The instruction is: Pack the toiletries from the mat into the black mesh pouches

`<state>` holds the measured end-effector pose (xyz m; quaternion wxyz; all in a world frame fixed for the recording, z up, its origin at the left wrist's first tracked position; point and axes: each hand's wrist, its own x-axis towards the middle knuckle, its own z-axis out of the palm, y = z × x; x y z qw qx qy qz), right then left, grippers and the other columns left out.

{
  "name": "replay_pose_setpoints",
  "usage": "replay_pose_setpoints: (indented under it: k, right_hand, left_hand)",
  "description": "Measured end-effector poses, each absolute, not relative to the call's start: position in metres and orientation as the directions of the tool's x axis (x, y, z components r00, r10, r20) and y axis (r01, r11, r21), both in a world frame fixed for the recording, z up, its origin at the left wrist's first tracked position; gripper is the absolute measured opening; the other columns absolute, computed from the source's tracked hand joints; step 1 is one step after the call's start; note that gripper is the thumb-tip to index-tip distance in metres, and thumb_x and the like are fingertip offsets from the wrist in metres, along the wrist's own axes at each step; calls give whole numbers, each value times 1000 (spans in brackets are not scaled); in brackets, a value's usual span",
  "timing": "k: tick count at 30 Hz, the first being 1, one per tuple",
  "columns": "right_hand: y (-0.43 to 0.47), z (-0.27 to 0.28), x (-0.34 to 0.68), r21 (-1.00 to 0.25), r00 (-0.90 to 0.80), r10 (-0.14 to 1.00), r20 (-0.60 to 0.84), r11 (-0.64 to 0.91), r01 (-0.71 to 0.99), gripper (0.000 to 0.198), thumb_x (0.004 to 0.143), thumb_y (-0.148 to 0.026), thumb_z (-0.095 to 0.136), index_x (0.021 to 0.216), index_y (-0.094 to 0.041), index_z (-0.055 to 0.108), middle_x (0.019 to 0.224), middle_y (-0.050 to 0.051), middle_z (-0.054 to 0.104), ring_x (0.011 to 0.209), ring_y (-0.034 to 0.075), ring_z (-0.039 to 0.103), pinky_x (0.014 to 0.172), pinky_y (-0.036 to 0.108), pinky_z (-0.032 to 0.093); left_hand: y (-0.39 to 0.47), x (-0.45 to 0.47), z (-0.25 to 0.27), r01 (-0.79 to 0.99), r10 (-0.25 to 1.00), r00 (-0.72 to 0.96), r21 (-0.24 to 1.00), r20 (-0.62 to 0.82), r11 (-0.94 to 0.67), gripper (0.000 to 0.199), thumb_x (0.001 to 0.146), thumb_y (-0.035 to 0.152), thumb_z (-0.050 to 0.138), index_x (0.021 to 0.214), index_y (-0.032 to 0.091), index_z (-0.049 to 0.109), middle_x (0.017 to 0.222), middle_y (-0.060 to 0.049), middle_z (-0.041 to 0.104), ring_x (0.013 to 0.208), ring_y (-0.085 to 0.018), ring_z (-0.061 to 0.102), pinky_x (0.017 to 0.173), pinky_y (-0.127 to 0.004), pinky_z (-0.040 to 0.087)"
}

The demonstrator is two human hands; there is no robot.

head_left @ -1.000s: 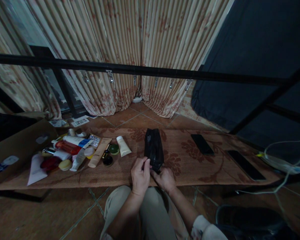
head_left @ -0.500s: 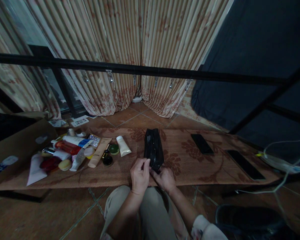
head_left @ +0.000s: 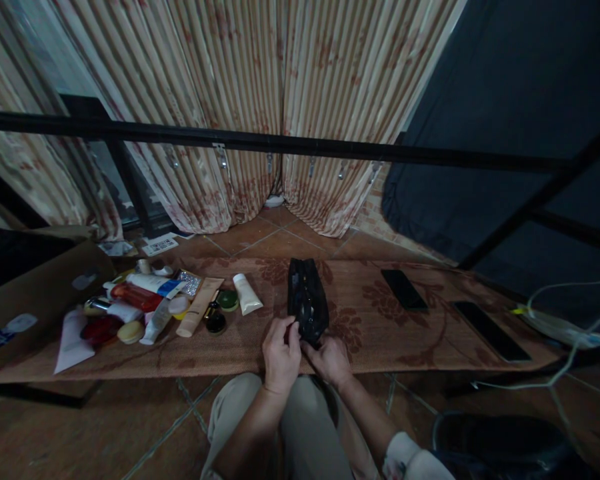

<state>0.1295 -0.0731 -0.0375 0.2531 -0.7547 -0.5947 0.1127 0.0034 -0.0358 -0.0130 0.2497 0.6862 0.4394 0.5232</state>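
A black zippered pouch (head_left: 307, 297) lies lengthwise on the cloth-covered table (head_left: 275, 353), its near end toward me. My left hand (head_left: 282, 353) is closed in a pinch at the pouch's near left edge; what lies between the fingertips is too small to make out. At the near right corner, my right hand (head_left: 331, 360) grips the pouch, its fingertips partly hidden by the black material. Left of the pouch are a small white tube (head_left: 247, 295), a green-lidded jar (head_left: 227, 300) and a beige tube (head_left: 199, 308).
A heap of cosmetics, including a pink tube (head_left: 74, 340) and a red bottle (head_left: 135, 297), lies beside a cardboard box (head_left: 45, 300). Two dark phone-like slabs (head_left: 404, 289) rest on the right. A white cable (head_left: 555, 380) hangs at the right edge, and a black bar (head_left: 280, 143) crosses beyond the table.
The pouch's top has spread slightly wider around the zipper line. Both hands stay at its near end, with only a small shift of the left fingers.
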Motion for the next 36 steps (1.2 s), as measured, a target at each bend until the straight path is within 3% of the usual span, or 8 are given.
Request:
replay_pose_setpoints:
  k: [11,20,28,36]
  right_hand:
    - [-73,-37,129,-505,268,953,144,-162,848,32,81,-46,53,68,-21,68,76,3,67,64,13,60,57,21,34]
    - [-73,-40,129,-512,270,952,144,-162,844,31,80,-46,54,68,-21,68,77,4,67,68,13,61,58,21,35]
    - [-72,-41,128,-511,267,947,177,-143,848,31,82,-46,51,72,-23,69,78,3,68,69,14,63,59,21,36]
    - [-73,-37,128,-510,260,954,148,-151,846,30,82,-45,51,73,-22,69,77,4,68,70,16,63,61,22,37]
  left_hand:
    - [-40,3,-14,421,902,34,813,429,-402,14,84,30,52,87,18,58,82,-4,62,75,-14,60,69,-24,47]
    - [-40,1,-19,624,927,86,706,366,-336,15,85,29,48,83,18,58,81,-5,63,71,-17,60,65,-28,43]
    - [-40,-1,-17,630,925,118,693,361,-351,21,88,28,42,75,19,57,76,-3,63,70,-16,59,64,-26,39]
    - [-40,-4,-17,674,961,97,694,260,-255,17,85,32,47,87,20,59,80,-4,66,71,-16,61,63,-25,39]
